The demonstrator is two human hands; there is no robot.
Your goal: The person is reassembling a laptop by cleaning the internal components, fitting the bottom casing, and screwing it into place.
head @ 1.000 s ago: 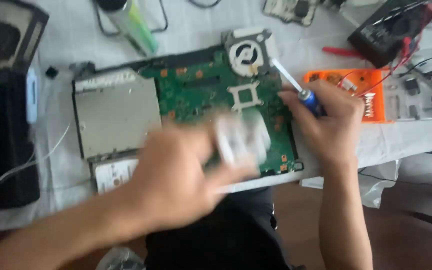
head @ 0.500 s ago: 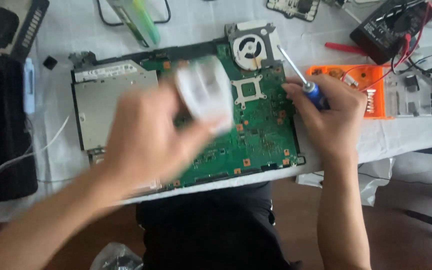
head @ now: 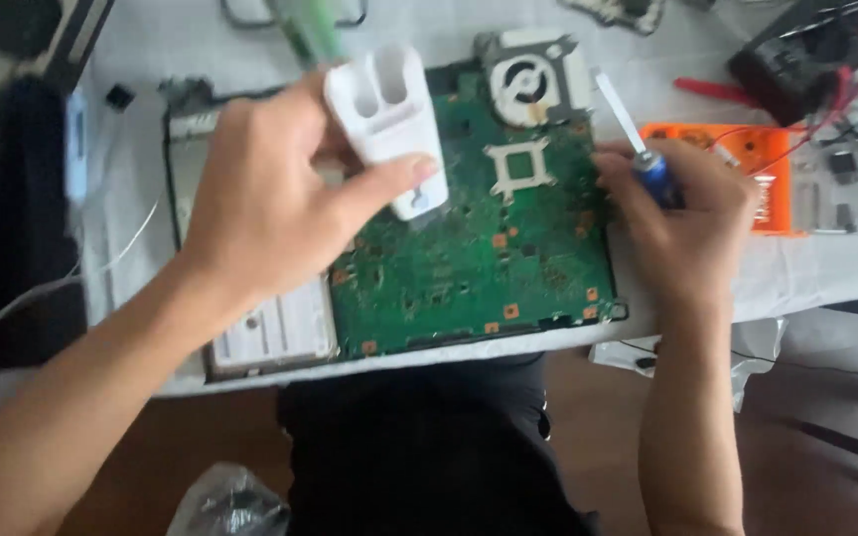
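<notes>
Left hand (head: pixel 270 199) pinches a white plastic holder (head: pixel 389 124), likely light and rigid, over the green motherboard (head: pixel 469 238); right hand (head: pixel 682 213) clasps a screwdriver (head: pixel 638 144).

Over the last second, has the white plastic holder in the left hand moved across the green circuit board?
Yes. The white holder moved from the circuit board's near edge up to its far-left edge, beside the fan.

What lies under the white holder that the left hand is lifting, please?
Under the white holder, held by the left hand, lies the green board. The part directly beneath it is covered.
</notes>
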